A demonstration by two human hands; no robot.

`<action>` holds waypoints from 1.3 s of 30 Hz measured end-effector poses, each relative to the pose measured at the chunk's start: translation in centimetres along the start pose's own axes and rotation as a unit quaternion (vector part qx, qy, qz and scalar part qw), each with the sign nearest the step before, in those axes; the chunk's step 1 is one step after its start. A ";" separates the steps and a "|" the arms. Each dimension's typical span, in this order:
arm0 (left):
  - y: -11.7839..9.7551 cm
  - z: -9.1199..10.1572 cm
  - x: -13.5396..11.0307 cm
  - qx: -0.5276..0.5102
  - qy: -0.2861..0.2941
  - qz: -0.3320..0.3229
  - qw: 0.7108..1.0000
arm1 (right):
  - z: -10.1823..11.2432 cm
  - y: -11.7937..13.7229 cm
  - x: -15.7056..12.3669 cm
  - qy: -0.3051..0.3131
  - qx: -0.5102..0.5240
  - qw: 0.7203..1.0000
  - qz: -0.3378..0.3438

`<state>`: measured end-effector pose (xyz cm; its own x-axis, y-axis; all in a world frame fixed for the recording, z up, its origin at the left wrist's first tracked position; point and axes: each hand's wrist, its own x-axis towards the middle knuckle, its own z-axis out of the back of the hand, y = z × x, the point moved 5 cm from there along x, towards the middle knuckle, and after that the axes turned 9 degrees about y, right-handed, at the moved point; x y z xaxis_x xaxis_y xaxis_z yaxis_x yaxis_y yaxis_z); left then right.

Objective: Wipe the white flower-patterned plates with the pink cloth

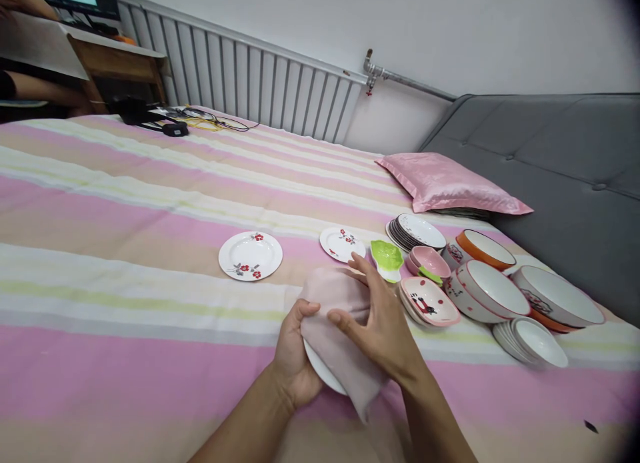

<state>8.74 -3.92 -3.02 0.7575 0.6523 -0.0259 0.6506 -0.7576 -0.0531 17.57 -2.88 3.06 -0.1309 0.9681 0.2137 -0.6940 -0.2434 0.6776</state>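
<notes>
My left hand [297, 356] grips the left edge of a white plate [324, 369], its thumb on top near the rim. A pale pinkish-grey cloth [345, 329] lies over most of the plate and hangs past its lower right edge. Over the cloth is my right hand [383, 323], fingers bent and thumb against the fabric. Just beyond, a small white plate with red flowers [341, 244] rests on the bed, partly behind my right fingertips. A larger flowered plate [250, 256] lies to the left. The held plate's face is mostly hidden.
On the right are stacked plates [423, 231], a green leaf-shaped dish [387, 257], pink bowls [430, 261], a square dish [431, 301], large bowls [493, 289] and small white bowls [540, 341]. Behind them lie a pink pillow [450, 181] and grey headboard [555, 143]. Cables [215, 121] lie far left; a person sits beyond.
</notes>
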 end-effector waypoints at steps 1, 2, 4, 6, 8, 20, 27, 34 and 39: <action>-0.4 -0.1 0.0 -0.002 0.011 -0.014 1.000 | 0.2 -0.4 0.0 -0.008 0.030 1.000 -0.005; -0.8 -0.2 0.0 -0.005 0.026 -0.029 0.999 | 0.4 -0.9 0.1 -0.020 0.061 0.998 -0.015; -1.8 -0.5 -0.3 -0.013 0.055 -0.067 0.996 | 0.6 -1.9 0.2 -0.045 0.130 0.989 -0.045; -2.9 -0.7 -0.7 -0.016 0.070 -0.107 0.992 | 0.4 -2.9 0.4 -0.056 0.208 0.973 -0.082; -3.9 -0.7 -1.2 -0.011 0.070 -0.138 0.988 | -0.2 -3.4 0.7 -0.036 0.286 0.951 -0.108; -6.8 -0.9 -2.6 0.013 -0.010 -0.255 0.967 | 0.6 -1.4 0.3 0.059 0.216 0.972 0.077; -6.8 -0.9 -2.7 0.016 -0.025 -0.263 0.964 | -1.0 -1.5 0.9 0.040 0.133 0.988 0.074; -6.5 -0.9 -2.4 0.043 -0.065 -0.252 0.964 | 1.9 -2.7 0.0 -0.182 0.191 0.961 0.085; -6.8 -0.6 -2.5 0.043 -0.069 -0.288 0.954 | 2.2 -0.3 -0.6 -0.076 0.129 0.974 0.170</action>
<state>2.46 -0.41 -1.97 0.2571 0.9615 -0.0974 0.9455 -0.2711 -0.1804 19.42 -3.51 4.31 -0.2017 0.8139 0.5448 -0.4252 -0.5739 0.6999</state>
